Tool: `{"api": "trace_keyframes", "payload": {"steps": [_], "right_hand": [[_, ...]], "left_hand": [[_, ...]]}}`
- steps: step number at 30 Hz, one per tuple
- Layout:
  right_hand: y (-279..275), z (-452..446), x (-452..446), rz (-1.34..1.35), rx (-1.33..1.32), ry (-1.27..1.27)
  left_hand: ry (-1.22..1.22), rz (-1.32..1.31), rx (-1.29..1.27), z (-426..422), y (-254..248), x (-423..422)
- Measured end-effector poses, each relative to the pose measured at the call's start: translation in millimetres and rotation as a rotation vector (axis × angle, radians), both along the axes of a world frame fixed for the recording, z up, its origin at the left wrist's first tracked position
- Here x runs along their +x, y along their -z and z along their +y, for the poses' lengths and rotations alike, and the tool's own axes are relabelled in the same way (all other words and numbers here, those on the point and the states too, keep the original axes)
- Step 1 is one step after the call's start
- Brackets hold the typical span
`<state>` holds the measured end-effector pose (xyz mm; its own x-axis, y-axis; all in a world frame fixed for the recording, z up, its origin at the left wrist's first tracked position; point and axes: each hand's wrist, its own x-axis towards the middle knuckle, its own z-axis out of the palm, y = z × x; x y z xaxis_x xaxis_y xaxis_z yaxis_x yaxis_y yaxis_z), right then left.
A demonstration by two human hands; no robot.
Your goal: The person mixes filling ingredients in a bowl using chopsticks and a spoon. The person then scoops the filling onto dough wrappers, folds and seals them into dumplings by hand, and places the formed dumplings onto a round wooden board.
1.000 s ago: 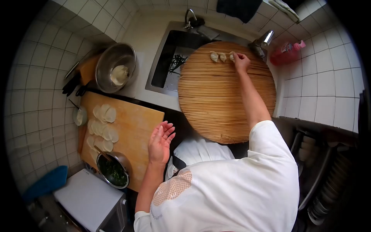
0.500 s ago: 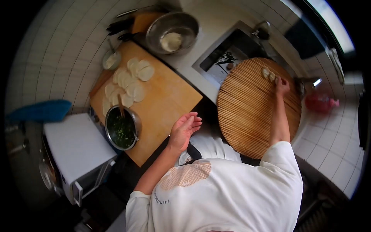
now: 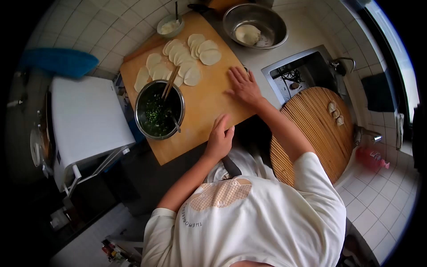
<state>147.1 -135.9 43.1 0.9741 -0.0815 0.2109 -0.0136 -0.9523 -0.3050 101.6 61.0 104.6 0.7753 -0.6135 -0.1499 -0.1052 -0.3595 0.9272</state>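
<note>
Wooden board (image 3: 202, 104), light dusting of flour, runs up to tiled wall (image 3: 100, 51); pale counter (image 3: 302, 29) beyond w/ sink (image 3: 269, 79), greens (image 3: 292, 74) inside. Round mat (image 3: 311, 133) overlaps sink's near corner; 3 dumplings (image 3: 336, 114) in a row nr its far edge. White appliance (image 3: 84, 115) off board's L side, blue item (image 3: 62, 61) behind.

Wrappers (image 3: 210, 57) in overlapping rows, far half of board. Filling bowl (image 3: 156, 115) stands in front of the nearest ones, partly hiding them; chopsticks (image 3: 171, 83) + spoon (image 3: 175, 123) stick out. Small bowl (image 3: 176, 34) at far corner; basin (image 3: 275, 32) w/ dough (image 3: 247, 34) on counter.

R hand (image 3: 244, 88): palm down at board's R edge, fingers spread, nothing visible in it; contact unclear. L hand (image 3: 219, 140): at near edge, fingers close together, can't tell if holding anything.
</note>
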Motion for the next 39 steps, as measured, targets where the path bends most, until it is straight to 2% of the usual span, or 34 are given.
{"api": "trace_keyframes", "payload": {"steps": [1,3,5,6,7,9,10,12,14,20,22,24,25,26,27,29,30,31,33,35,37,39], "right_hand": [[-0.6,15.4,10.2,0.017,-0.080,-0.047],[-0.8,49.3,14.8,0.064,-0.016,-0.231],[-9.8,63.8,0.7,0.100,-0.024,-0.339],[-13.3,63.6,-9.9,0.111,0.005,-0.448],[-15.6,59.9,-20.7,0.124,0.035,-0.558],[-19.3,44.4,-35.5,0.140,0.032,-0.599],[-25.4,33.2,-37.5,0.169,-0.015,-0.536],[-25.9,16.8,-35.8,0.205,-0.071,-0.487],[-19.4,8.7,-27.3,0.150,-0.084,-0.299],[-11.8,16.4,-26.0,0.128,-0.077,-0.219],[-13.8,16.6,-13.6,0.152,-0.086,-0.199],[-12.5,21.7,1.2,0.176,-0.091,-0.177],[-8.3,27.9,8.0,0.091,-0.125,-0.272],[-5.3,28.4,16.2,0.001,-0.161,-0.362],[-2.7,21.0,27.2,-0.013,-0.167,-0.351],[8.3,3.6,53.7,-0.054,0.077,-0.521],[27.0,-7.1,78.1,-0.063,0.206,-0.345],[-0.8,-6.3,84.5,-0.245,0.347,-0.075],[-15.7,-12.6,111.1,-0.263,0.288,0.072],[-2.5,-17.2,131.2,-0.310,0.268,0.093],[2.4,-15.2,144.6,-0.357,0.253,0.105],[3.0,-13.5,148.9,-0.277,0.286,0.173]], "left_hand": [[0.022,-0.294,0.108,3.8,6.1,0.7],[0.016,-0.240,0.161,15.1,19.6,2.1],[-0.098,-0.426,0.266,27.1,34.2,2.6],[-0.100,-0.474,0.406,35.4,39.7,4.2],[-0.115,-0.461,0.407,40.8,41.9,5.6],[-0.116,-0.531,0.643,49.1,48.2,11.3],[-0.120,-0.571,0.705,45.9,49.8,15.2],[-0.124,-0.572,0.684,29.6,54.6,31.1],[-0.128,-0.579,0.669,13.1,55.4,47.3],[-0.135,-0.687,0.645,4.1,58.7,62.1],[0.093,-0.704,0.657,15.6,52.9,48.8],[0.138,-0.681,0.596,22.1,51.9,53.0],[0.181,-0.649,0.538,23.4,54.0,52.7],[0.091,-0.652,0.474,20.2,57.1,55.3],[0.095,-0.670,0.468,15.8,58.4,59.7],[-0.120,-0.669,0.485,9.7,63.5,60.3],[-0.123,-0.655,0.405,9.4,70.5,59.5],[-0.126,-0.662,0.403,10.3,66.6,57.8],[-0.033,-0.583,0.212,16.9,55.6,46.3],[-0.084,-0.584,0.119,14.3,44.3,30.5],[-0.101,-0.397,-0.021,14.0,31.0,17.7],[-0.095,-0.388,-0.048,15.3,14.0,12.1]]}}
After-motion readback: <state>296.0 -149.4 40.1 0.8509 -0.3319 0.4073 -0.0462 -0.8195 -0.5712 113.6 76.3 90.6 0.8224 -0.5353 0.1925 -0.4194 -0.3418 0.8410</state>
